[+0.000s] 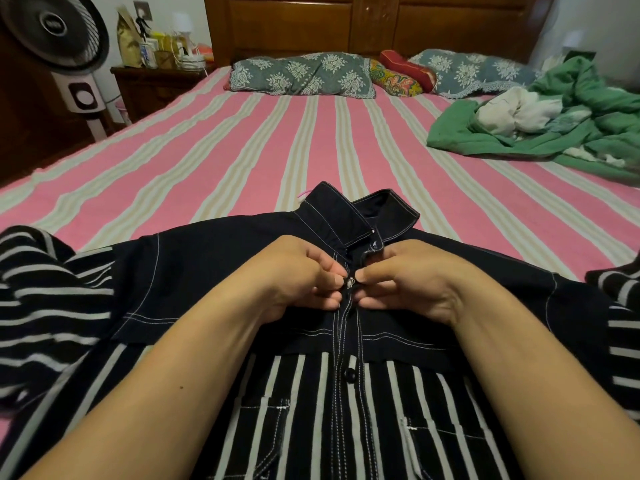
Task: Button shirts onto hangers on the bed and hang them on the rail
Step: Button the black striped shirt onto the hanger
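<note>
pinching shirt (242, 271) placket — both hands' fingers (330, 271); green blanket (561, 123) far right

Two floral pillows (303, 75) lie at the far end by the wooden headboard (374, 24), with a red bolster (407, 71) and a patterned cushion (393, 80) between them. A green quilt (554, 123) is crumpled at far right, white cloth (512, 114) on it. At far left stand a fan (57, 39) and a cluttered nightstand (156, 84).
</note>
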Available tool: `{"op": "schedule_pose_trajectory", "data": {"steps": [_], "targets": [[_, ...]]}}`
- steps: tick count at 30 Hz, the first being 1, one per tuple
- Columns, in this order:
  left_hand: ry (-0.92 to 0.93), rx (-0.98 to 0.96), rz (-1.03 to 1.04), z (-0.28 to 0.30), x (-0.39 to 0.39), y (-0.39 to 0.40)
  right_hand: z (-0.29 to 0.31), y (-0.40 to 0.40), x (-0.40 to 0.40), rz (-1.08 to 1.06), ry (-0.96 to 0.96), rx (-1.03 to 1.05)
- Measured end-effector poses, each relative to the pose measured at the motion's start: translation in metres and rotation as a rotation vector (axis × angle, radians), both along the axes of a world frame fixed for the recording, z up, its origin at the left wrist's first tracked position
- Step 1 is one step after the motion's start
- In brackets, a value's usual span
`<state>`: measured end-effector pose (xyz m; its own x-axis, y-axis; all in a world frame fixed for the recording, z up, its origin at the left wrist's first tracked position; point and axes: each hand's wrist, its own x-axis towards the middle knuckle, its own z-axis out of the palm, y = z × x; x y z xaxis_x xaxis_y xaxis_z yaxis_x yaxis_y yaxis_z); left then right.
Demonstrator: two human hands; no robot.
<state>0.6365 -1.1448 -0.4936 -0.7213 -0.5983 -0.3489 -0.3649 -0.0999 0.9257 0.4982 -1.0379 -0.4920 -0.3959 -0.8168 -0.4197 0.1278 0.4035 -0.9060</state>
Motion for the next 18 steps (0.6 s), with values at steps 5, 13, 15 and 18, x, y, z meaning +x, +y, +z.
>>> {"op": "schedule_pose_trajectory", "data": {"steps": [5, 13, 15, 18], "targets": [[-0.02, -0.099, 0.005, -0.0011, -0.0024, 0.0021, 0.0017, 0.0013, 0.0002, -0.003, -0.02, -0.008], [-0.11, -0.35, 0.002, -0.002, -0.0034, 0.0049, 0.0034, 0.0019, 0.0005, -0.026, -0.104, -0.02], [-0.113, -0.367, 0.007, -0.0021, -0.0036, 0.0057, 0.0035, 0.0019, -0.0002, -0.027, -0.112, -0.019], [-0.099, -0.362, 0.014, -0.0038, -0.004, 0.0059, 0.0055, 0.0034, -0.0015, -0.018, -0.128, -0.023]]}}
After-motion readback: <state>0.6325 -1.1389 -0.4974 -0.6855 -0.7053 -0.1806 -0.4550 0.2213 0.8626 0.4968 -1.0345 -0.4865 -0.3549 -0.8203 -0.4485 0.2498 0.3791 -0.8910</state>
